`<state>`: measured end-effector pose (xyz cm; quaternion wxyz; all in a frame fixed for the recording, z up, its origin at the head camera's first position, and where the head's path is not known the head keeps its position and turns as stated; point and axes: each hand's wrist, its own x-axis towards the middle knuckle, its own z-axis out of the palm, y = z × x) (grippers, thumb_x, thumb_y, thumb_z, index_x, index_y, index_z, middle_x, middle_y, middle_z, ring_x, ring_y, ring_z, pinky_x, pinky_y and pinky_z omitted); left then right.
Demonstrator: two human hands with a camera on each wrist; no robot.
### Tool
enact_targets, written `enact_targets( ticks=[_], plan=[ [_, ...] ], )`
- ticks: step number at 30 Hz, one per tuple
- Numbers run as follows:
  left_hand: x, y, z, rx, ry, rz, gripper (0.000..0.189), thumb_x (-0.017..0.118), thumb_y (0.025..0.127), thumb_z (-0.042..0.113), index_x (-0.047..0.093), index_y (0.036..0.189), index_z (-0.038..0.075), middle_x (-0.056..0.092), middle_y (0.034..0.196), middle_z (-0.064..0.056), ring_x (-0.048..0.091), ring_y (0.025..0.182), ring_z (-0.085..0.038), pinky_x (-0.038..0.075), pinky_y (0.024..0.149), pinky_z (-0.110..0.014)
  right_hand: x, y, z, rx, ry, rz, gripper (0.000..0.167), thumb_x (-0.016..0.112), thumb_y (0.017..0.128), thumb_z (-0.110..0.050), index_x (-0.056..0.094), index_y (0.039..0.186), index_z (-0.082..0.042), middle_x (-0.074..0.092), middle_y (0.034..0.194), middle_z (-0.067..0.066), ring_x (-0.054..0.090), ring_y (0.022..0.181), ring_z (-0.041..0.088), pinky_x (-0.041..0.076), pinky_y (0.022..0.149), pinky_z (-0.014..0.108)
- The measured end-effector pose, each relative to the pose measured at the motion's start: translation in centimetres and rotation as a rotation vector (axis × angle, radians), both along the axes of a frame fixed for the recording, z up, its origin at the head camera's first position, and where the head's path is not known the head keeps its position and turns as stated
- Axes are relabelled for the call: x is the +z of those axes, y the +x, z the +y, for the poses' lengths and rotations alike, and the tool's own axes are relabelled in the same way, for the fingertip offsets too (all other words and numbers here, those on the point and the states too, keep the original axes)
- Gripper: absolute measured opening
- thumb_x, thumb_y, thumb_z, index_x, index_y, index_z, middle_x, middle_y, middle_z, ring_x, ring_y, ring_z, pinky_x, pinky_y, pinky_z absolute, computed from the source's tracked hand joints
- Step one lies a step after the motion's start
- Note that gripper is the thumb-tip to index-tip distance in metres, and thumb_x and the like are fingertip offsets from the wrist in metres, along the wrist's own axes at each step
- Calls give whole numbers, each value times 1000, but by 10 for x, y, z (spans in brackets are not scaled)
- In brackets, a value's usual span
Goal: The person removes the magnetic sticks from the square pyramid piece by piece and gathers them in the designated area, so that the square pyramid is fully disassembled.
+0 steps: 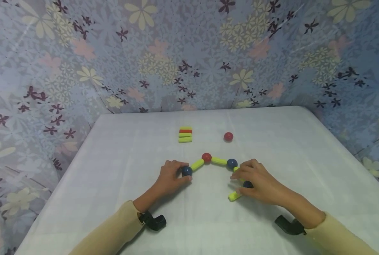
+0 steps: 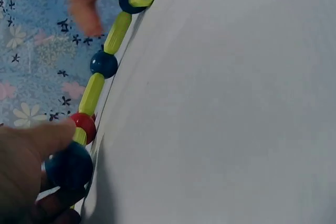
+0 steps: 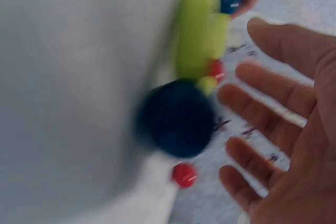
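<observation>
chain of balls and rods (image 1: 219, 161) arched across the surface (image 1: 112, 148), its left-end blue ball (image 1: 187, 171) pinched by the left hand (image 1: 171, 179), i judged to steady it, while the right hand (image 1: 261, 182), fingers spread, held nothing beside the other end. i had wide room on both sides; loose rods (image 1: 185, 135) and a red ball (image 1: 228, 136) lay towards the far edge (image 1: 208, 112).

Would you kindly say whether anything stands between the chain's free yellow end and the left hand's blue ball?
Nothing visible lies between the yellow end and blue ball, except the left hand, whose thumb sits at the ball's near side.
</observation>
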<state>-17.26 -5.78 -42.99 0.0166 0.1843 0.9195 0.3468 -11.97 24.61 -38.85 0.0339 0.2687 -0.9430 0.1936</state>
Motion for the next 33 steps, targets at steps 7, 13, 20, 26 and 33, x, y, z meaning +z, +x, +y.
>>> enact_targets(
  ticks=[7, 13, 20, 26, 33],
  plan=[
    [0, 1, 7, 47, -21, 8, 39, 74, 79, 27, 64, 115, 15, 62, 104, -3, 42, 95, -17, 30, 85, -37, 18, -33, -47, -61, 4, -42, 47, 73, 79, -27, 62, 122, -14, 62, 122, 5, 43, 112, 25, 39, 91, 45],
    [0, 5, 13, 38, -18, 31, 37, 74, 77, 28, 66, 111, 14, 64, 101, -3, 44, 93, -17, 32, 86, -39, 11, -61, -72, -84, 43, -111, 59, 75, 78, -29, 54, 131, -13, 58, 130, 8, 44, 109, 27, 40, 90, 43],
    [1, 9, 14, 17, -7, 70, 37, 75, 76, 27, 66, 109, 13, 66, 100, -5, 46, 92, -19, 33, 84, -39, 3, -71, -81, -20, 89, -194, 60, 75, 78, -29, 53, 132, -13, 55, 134, 6, 47, 109, 24, 40, 95, 44],
    [4, 5, 9, 20, -8, 76, 38, 73, 78, 22, 65, 114, 13, 66, 105, -5, 47, 96, -20, 34, 86, -40, -3, -67, -75, 8, 84, -155, 49, 74, 79, -27, 59, 124, -13, 60, 118, 2, 48, 100, 19, 40, 88, 40],
    [6, 0, 8, -9, 11, 16, 40, 69, 80, 19, 62, 120, 13, 64, 114, -5, 47, 102, -20, 32, 94, -43, -8, -63, -71, 27, 45, -148, 35, 72, 80, -26, 67, 112, -14, 56, 86, -6, 44, 82, 12, 36, 72, 26]
  ],
)
